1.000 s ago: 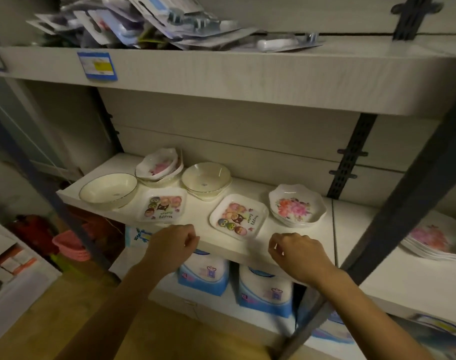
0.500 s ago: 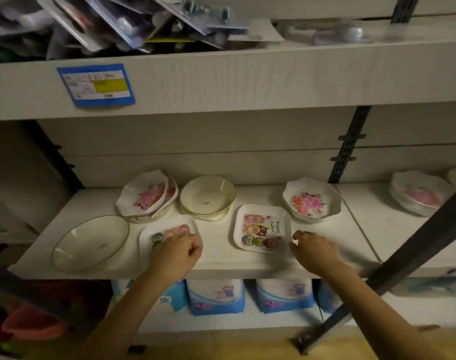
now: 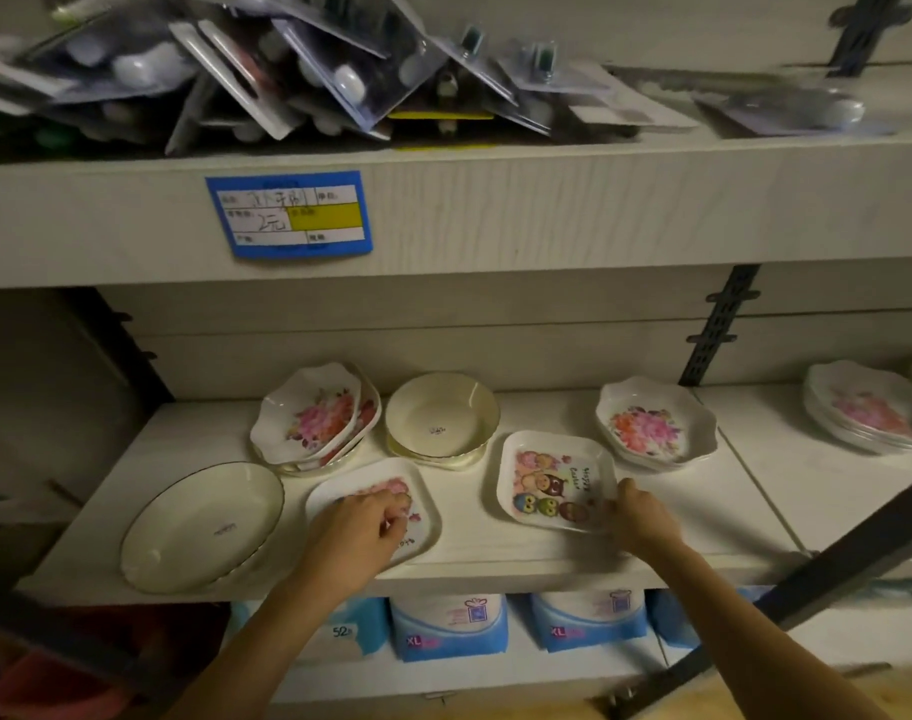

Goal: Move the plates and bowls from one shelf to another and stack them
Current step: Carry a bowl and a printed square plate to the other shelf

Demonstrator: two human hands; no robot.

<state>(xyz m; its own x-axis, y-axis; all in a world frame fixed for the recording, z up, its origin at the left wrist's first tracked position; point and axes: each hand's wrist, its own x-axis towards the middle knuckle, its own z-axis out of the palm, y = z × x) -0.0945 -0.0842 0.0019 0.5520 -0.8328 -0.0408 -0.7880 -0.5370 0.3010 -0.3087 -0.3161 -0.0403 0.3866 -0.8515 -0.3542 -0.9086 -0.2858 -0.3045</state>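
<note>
Two square owl-print plates lie on the middle shelf (image 3: 713, 517). My left hand (image 3: 355, 532) rests on the left square plate (image 3: 422, 496) with fingers curled, covering much of it. My right hand (image 3: 638, 517) touches the near right corner of the right square plate (image 3: 552, 480); whether it grips is unclear. A large cream oval dish (image 3: 199, 527) sits at the left. Behind are tilted floral bowls (image 3: 313, 413), stacked cream round bowls (image 3: 440, 420) and a floral bowl stack (image 3: 656, 426). Another floral stack (image 3: 869, 407) stands on the neighbouring shelf at right.
The upper shelf holds a heap of blister packs (image 3: 287, 70) and carries a blue price label (image 3: 290, 213). Blue-and-white packages (image 3: 448, 628) fill the lower shelf. A dark metal bar (image 3: 848, 558) slants across the lower right. Slotted uprights (image 3: 719, 324) divide the back wall.
The view has closed in on the shelf. Both hands moved forward from the shelf's front edge onto the two square plates, the left onto the left plate, the right to the right plate's corner.
</note>
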